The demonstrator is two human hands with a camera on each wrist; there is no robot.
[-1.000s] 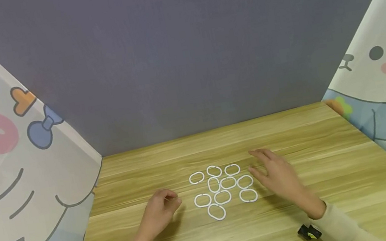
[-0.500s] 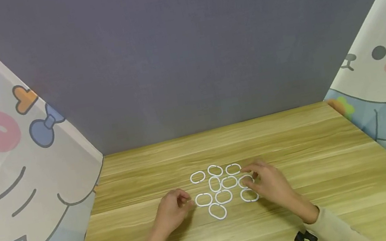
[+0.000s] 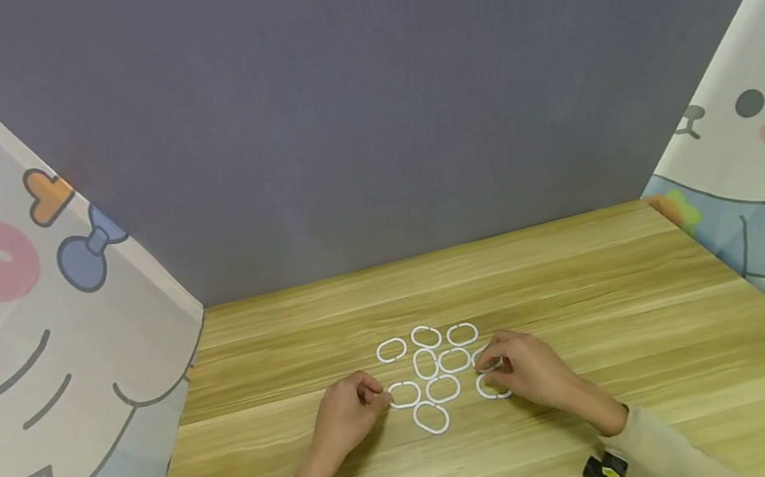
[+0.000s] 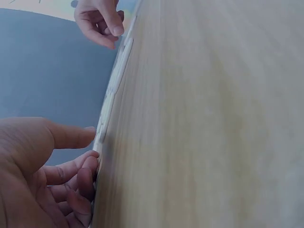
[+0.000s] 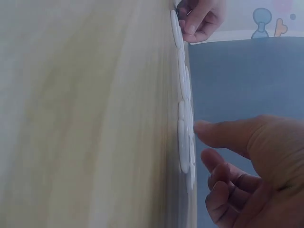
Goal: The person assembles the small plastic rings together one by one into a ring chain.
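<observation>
Several white plastic oval links, each with a small gap in its loop, lie flat in a loose cluster on the table. My left hand [image 3: 346, 415] is at the cluster's left side, thumb and forefinger tips right at the end of a link [image 3: 406, 406]. In the left wrist view its thumb [image 4: 73, 137] and forefinger stand slightly apart. My right hand [image 3: 531, 369] hovers over the cluster's right side, partly hiding an upper link [image 3: 475, 360] and a lower link [image 3: 495, 397]. A gap shows between its thumb [image 5: 223, 134] and forefinger in the right wrist view; its other fingers are bent.
The wood-grain table [image 3: 583, 273] runs back to a dark grey panel [image 3: 362, 108]. Panels with cartoon animals stand at the left [image 3: 84, 344] and right [image 3: 755, 171]. A black wrist device [image 3: 604, 470] sits by the right sleeve.
Both hands have moved inward to the links, the left hand rightward and the right hand leftward and down. The fingers of the right hand have drawn closer together. The links lie as before.
</observation>
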